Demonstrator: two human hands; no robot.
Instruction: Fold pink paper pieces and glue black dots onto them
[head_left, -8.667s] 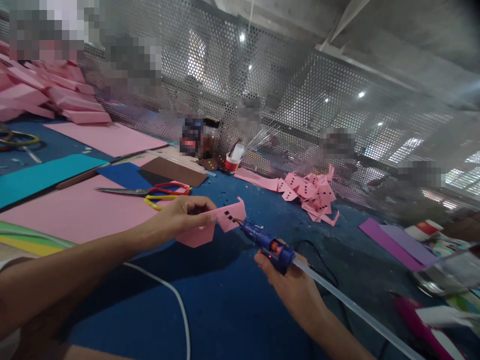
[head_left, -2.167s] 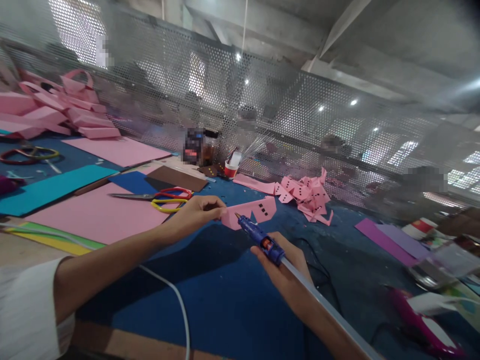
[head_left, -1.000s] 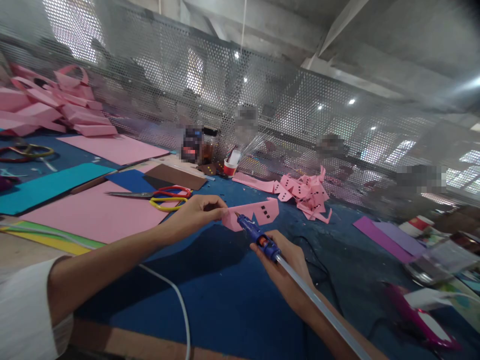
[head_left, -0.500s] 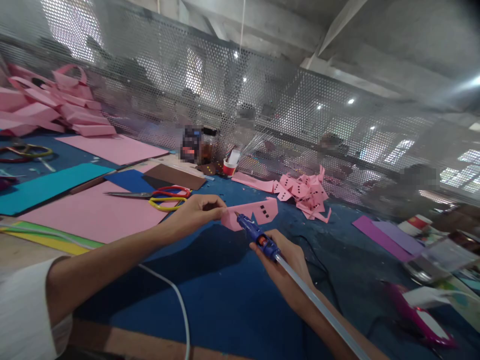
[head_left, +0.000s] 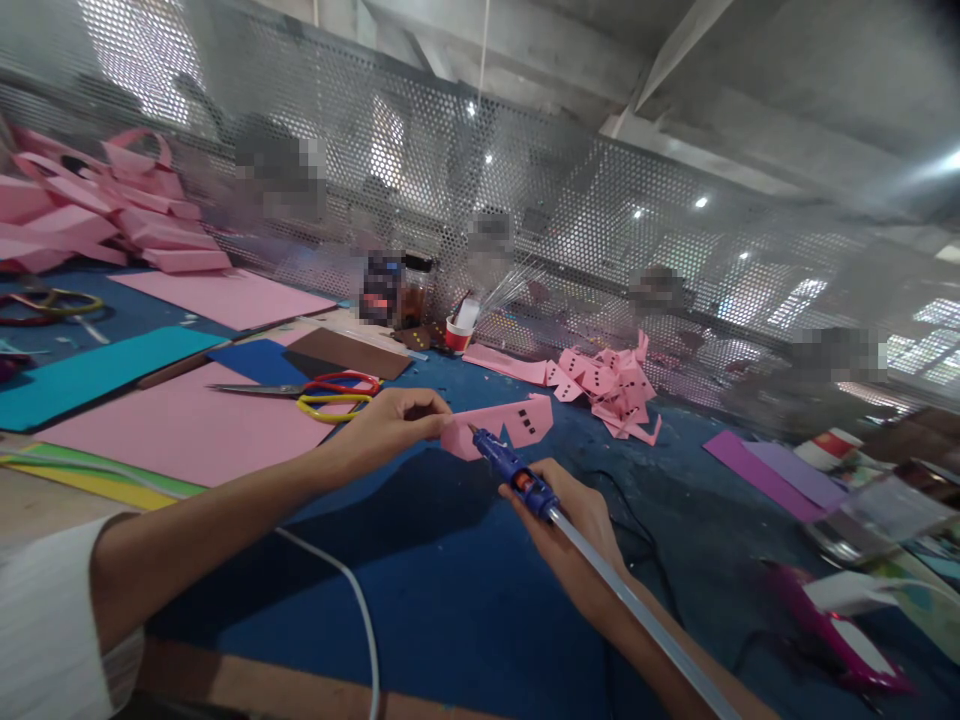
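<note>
My left hand (head_left: 397,425) pinches the left end of a pink paper cutout (head_left: 491,420) that carries a few small dark squares and has a notch in its lower edge. My right hand (head_left: 574,510) is wrapped around a blue hot glue gun (head_left: 514,472), whose nozzle points at the cutout close to my left fingertips. Whether the nozzle touches the paper I cannot tell. A long clear glue stick (head_left: 637,605) sticks out of the gun's back end and runs along my right forearm.
Scissors (head_left: 337,392) with red and yellow handles lie on a pink sheet (head_left: 187,425) at the left. Similar pink cutouts (head_left: 607,385) are piled ahead, before a perforated metal screen (head_left: 300,150). A magenta tool (head_left: 832,630) and a clear container (head_left: 885,515) sit at right. A white cable (head_left: 352,580) crosses the blue tabletop.
The pink cutout has shifted very slightly left, and its right end is turned a touch. Both hands and the glue gun stay almost where they were.
</note>
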